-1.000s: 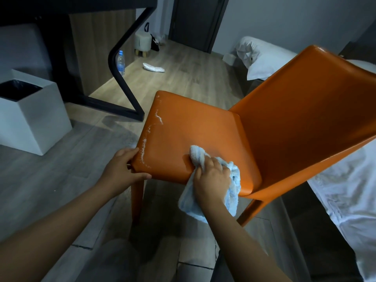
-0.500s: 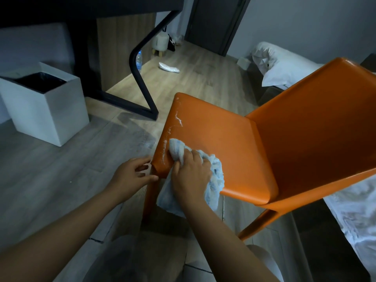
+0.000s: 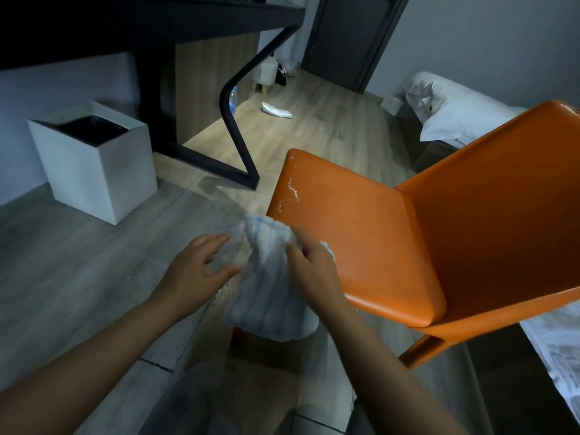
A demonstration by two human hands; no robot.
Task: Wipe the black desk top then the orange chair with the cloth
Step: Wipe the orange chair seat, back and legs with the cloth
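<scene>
The orange chair stands at the right, its seat facing me, with white scuff marks near the seat's front left edge. A pale blue cloth hangs off the seat's near left corner, blurred by motion. My right hand grips the cloth's upper part at that corner. My left hand hovers just left of the cloth with fingers spread, holding nothing. The black desk top runs across the upper left, seen from below its edge.
A white square bin with a black liner stands on the floor at the left. The desk's black bent leg stands between bin and chair. A bed with white pillow lies to the right. A water bottle, a white slipper and a stool sit farther back.
My right hand has dragged the cloth from the seat's near middle to its near left corner. My left hand has let go of the seat edge and opened.
</scene>
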